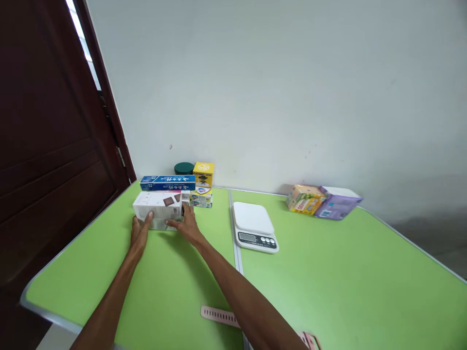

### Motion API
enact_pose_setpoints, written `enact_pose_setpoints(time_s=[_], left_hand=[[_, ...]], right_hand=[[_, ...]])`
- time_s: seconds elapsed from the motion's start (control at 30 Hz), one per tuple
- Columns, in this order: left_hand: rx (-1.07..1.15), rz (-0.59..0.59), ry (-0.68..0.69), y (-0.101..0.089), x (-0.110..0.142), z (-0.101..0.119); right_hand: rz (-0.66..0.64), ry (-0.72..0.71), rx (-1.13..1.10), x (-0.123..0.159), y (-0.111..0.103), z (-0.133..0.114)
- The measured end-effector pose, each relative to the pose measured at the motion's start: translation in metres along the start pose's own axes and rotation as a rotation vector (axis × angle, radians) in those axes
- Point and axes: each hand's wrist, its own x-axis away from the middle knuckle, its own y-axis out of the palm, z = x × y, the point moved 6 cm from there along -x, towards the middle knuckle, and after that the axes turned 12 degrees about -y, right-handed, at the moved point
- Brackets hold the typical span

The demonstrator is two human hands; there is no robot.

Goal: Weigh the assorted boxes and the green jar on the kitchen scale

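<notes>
At the left of the green table, a white box with pictures of brown squares [157, 199] lies between my two hands. My left hand [139, 233] presses against its left front side, thumb on the front face. Around the right end is my right hand [188, 223], its thumb on the front face and its fingertips by the right edge. Directly behind the box lies a blue toothpaste box [168, 183]. Small boxes of soap [202, 197] are stacked at the right, below a yellow box [203, 174]. A dark green lid [184, 168] shows behind them.
A white kitchen scale [254, 223] rests just right of the table's seam. Farther right, an orange-yellow pack [304, 199] leans beside a purple-and-white pack [337, 203] near the wall. A pink watch strap [220, 315] lies near the front, partly under my right forearm.
</notes>
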Motion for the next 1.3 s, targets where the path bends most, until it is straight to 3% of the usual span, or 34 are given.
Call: enact_pose_setpoints(time_s=[0.07, 0.23, 0.37, 0.5, 0.6, 0.7, 0.8, 0.9, 1.07, 1.23, 1.3], left_hand=[[-0.052, -0.006, 0.027, 0.000, 0.014, 0.000], [-0.133, -0.291, 0.099, 0.014, 0.040, -0.010], [-0.219, -0.319, 0.129, 0.024, 0.055, -0.017], [-0.300, -0.340, 0.178, 0.048, 0.076, -0.004], [-0.332, -0.330, 0.221, 0.081, 0.093, 0.022], [-0.308, -0.345, 0.333, 0.127, 0.109, 0.054], [-0.277, -0.395, 0.466, 0.177, 0.123, 0.073], [-0.293, -0.448, 0.514, 0.219, 0.132, 0.071], [-0.362, -0.487, 0.528, 0.256, 0.134, 0.054], [-0.387, -0.515, 0.588, 0.256, 0.135, 0.050], [-0.366, -0.557, 0.533, 0.249, 0.133, 0.041]], right_hand=[[0.043, 0.053, -0.003, 0.013, -0.017, -0.001], [-0.030, 0.057, -0.060, 0.060, -0.061, -0.014], [-0.016, 0.030, 0.001, 0.089, -0.089, -0.029], [0.069, -0.002, 0.051, 0.099, -0.123, -0.049], [0.128, -0.052, 0.097, 0.100, -0.165, -0.067], [0.213, -0.061, 0.134, 0.103, -0.214, -0.074], [0.288, -0.037, 0.131, 0.114, -0.257, -0.063], [0.336, -0.021, 0.148, 0.128, -0.287, -0.043], [0.355, 0.009, 0.120, 0.137, -0.306, -0.011], [0.387, 0.038, 0.053, 0.140, -0.310, 0.005], [0.436, 0.084, 0.038, 0.152, -0.314, 0.012]])
